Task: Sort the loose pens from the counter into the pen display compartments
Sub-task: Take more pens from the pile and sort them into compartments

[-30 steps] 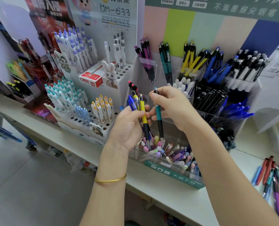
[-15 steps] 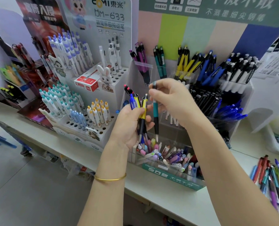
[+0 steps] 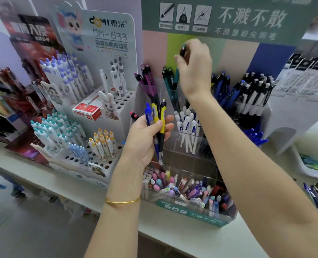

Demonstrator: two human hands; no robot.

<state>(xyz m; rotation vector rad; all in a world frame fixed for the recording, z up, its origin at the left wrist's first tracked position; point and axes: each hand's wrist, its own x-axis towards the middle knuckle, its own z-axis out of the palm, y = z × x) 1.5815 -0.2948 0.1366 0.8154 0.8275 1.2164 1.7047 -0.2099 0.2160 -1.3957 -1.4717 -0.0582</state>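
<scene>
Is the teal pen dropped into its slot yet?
Not released: the right hand pinches the teal pen by its top, over the stocked teal pens. Its tip is hidden.

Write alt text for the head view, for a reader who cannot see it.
The right hand holds a teal pen over the teal pens in the pen display; the left hand grips yellow and blue pens.
</scene>
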